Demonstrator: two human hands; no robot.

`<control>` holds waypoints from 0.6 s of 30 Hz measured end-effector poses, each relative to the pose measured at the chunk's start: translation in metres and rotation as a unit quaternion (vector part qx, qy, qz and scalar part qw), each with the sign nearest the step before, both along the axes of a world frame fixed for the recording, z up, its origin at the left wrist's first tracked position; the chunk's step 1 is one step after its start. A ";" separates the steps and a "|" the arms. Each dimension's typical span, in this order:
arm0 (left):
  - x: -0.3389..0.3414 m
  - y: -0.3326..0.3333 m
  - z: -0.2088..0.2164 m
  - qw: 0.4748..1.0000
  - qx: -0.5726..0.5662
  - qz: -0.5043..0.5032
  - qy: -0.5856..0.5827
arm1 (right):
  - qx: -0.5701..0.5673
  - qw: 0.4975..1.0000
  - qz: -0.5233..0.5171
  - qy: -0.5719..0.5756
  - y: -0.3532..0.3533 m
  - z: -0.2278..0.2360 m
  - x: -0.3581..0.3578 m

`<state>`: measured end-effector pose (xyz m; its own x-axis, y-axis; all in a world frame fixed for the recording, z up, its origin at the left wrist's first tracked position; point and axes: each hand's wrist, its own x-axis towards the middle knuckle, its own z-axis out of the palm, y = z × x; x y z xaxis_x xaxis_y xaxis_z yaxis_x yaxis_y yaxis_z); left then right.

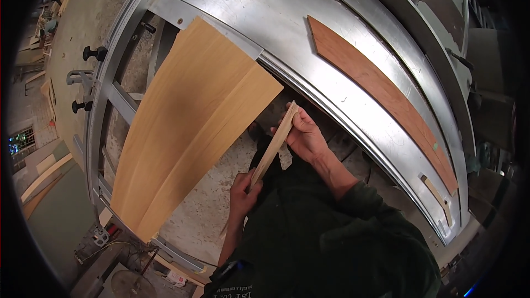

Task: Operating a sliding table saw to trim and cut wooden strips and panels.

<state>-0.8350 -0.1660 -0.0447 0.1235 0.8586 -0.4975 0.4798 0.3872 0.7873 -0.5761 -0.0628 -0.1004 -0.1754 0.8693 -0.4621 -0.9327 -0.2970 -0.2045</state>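
Note:
Between my two hands I hold a narrow pale wooden strip, slanting up and to the right in front of my body. My left hand is closed round its lower end. Near the upper end, my right hand grips the strip between thumb and fingers. To the left of the strip, a wide light-brown wooden panel lies across the metal frame, its right corner close to the strip's upper end. The strip and my hands are apart from the panel.
A silver metal machine table curves across the top and right. On it lie a long reddish-brown board and a small wooden push stick. Black knobs stick out from the frame at left. Concrete floor shows below the panel.

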 end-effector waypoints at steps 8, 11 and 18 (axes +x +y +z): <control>-0.008 -0.016 -0.004 0.996 -0.059 0.039 -0.047 | -0.043 0.995 0.053 -0.079 0.009 0.025 -0.008; -0.001 -0.003 0.004 0.966 -0.194 0.135 -0.106 | -0.065 0.987 0.076 -0.125 0.011 0.024 -0.004; -0.018 0.020 -0.020 0.963 -0.224 0.117 -0.095 | -0.047 0.978 0.078 -0.186 0.017 0.032 -0.005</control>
